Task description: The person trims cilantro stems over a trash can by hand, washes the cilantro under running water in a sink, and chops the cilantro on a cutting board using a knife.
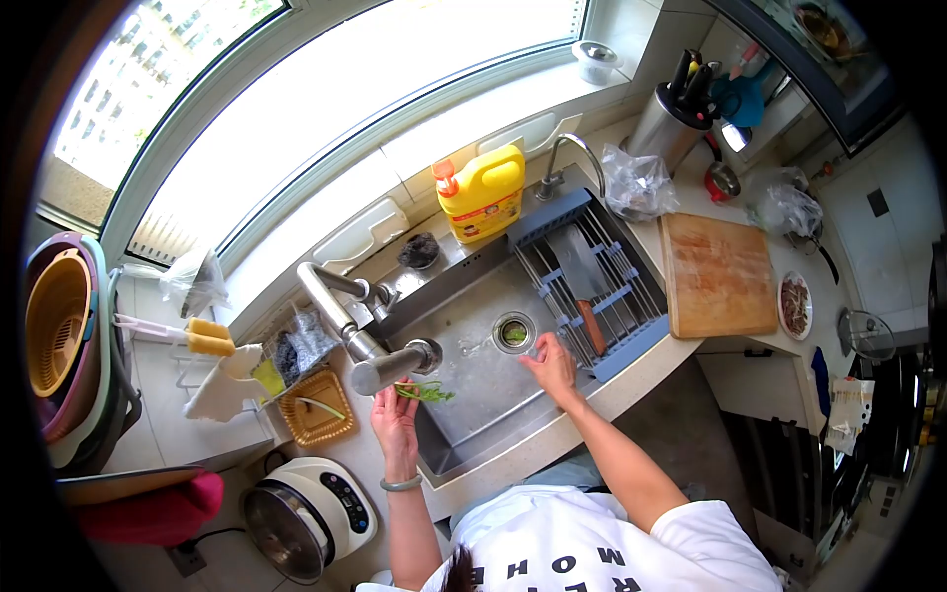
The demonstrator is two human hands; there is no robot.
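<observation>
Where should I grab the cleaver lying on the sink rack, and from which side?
Best by the brown handle, probably from the person's side with the right hand, which is nearby: the cleaver lies with its handle toward the body, broad blade pointing away.

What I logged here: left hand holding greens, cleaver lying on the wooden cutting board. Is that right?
No: the head view shows the cleaver lying on the blue rack, not the cutting board. The left hand does hold greens.
</observation>
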